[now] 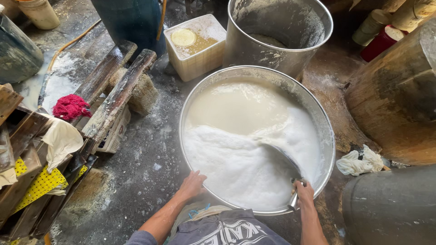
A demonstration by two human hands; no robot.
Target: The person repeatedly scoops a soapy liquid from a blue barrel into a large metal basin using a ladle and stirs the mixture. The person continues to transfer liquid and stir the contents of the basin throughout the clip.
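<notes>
**Skimming the foam off a wide basin of white liquid**

A person leans over a big round metal basin point(323, 136) set on the wet, flour-dusted floor. It is nearly full of milky white liquid point(238, 106), smooth on the far side and thick with white foam point(236, 168) on the side nearest them. The left hand point(192, 185) rests on the near rim, fingers spread and laid flat over the edge, steadying the basin rather than gripping anything. The right hand point(304, 190) is closed around the handle of a metal scoop point(282, 156), whose bowl is sunk into the foam towards the right of the basin, angled in towards the middle.

To my eye the step in hand is working the foam with the scoop, gathering or stirring it along the boundary where froth meets clear liquid. The next move looks to call for a slow, level sweep, since the liquid stands close to the rim and a sharp pull could slop it over.

Behind the basin stands a tall metal drum point(277, 41), and beside that a cream plastic tub point(196, 47) holding yellowish liquid. A crumpled white cloth point(361, 161) lies on the ground to the right, and a red rag point(70, 107) sits on the wooden planks point(116, 93) to the left.
</notes>
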